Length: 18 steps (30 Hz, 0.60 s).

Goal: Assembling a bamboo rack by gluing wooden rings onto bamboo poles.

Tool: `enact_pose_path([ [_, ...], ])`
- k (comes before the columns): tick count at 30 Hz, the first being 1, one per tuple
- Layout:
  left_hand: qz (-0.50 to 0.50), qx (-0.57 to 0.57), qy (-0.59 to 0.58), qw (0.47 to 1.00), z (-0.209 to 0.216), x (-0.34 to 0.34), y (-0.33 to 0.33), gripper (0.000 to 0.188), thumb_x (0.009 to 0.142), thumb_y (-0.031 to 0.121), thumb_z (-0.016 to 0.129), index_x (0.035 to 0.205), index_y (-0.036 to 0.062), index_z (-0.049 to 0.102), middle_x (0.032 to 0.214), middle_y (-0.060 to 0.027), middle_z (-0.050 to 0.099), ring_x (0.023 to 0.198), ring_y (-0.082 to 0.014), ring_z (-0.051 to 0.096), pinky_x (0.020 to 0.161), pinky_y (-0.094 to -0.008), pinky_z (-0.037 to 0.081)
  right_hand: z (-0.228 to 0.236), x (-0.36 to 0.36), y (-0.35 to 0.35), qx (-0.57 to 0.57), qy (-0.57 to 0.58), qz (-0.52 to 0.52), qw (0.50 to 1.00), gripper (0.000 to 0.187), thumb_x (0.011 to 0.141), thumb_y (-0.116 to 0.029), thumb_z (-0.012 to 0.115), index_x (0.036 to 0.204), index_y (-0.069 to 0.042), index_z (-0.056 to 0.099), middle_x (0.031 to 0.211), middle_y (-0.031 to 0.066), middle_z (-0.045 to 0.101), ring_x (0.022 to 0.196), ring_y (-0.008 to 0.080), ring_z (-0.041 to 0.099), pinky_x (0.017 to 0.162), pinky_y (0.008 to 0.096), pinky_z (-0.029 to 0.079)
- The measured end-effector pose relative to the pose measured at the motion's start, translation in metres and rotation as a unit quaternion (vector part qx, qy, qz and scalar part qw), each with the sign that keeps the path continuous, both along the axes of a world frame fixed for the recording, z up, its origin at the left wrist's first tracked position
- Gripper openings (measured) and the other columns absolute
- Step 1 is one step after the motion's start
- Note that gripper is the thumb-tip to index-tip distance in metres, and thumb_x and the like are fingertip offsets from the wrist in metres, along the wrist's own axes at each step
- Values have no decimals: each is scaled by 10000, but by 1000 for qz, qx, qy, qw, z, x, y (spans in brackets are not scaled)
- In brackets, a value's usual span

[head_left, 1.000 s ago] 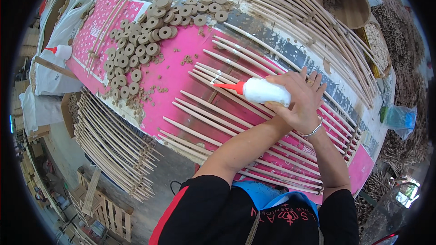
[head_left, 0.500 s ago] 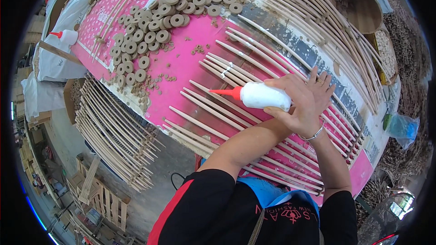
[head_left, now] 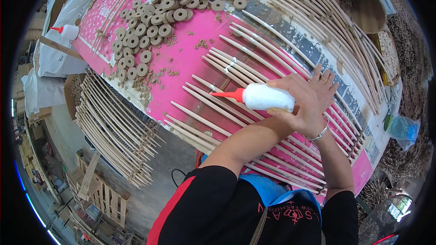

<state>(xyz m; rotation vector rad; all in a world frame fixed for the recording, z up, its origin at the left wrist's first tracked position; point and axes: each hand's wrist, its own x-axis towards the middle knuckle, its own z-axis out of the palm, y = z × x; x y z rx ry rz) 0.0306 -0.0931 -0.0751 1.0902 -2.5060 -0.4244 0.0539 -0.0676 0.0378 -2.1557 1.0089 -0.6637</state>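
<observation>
My right hand, with a bangle at its wrist, is closed around a white squeeze bottle with a red nozzle. The nozzle tip points left, right by a thin wooden stick that bears a white dab. My left forearm crosses beneath the right wrist. Beyond it my left hand lies flat over the sticks, fingers stretched out, a ring on one. Several tapered sticks lie side by side under both arms, and white smears show on a close-set group. Their right ends meet brown pieces.
Brown rings are heaped at the far left of the pink-covered table, with small bits scattered near them. Long rods lie at the far right beside a wooden drum. Another red-tipped bottle is at left, above a stick rack.
The nozzle has shifted slightly, and a white dab now shows on the stick by its tip. My left hand stays in place on the sticks. The view has moved a little.
</observation>
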Motion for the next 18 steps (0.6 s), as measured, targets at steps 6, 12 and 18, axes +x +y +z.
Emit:
enact_pose_path([
  [6,-13,13,-4,1000,8,2,-1,599,1038,465,552,1533,128,522,1612,-151,461,1545,-336,346,1271,-656,76,-3,6,0,25,6,8,1000,573,730,-148,880,1262,-65,683,1114,149,677,1018,329,657,881,436,535],
  [12,-5,6,-2,1000,1,5,0,591,1040,463,548,1526,127,530,1607,-161,465,1544,-346,346,1270,-660,76,-4,7,-1,20,10,21,1000,566,729,-155,884,1253,-65,688,1112,148,677,1021,328,660,878,434,538],
  [18,-5,-3,0,1000,4,5,0,581,1043,457,540,1516,121,540,1601,-169,471,1534,-347,360,1267,-666,77,1,8,-1,16,-4,28,999,568,731,-173,881,1256,-68,690,1103,144,674,1014,326,667,861,427,542],
])
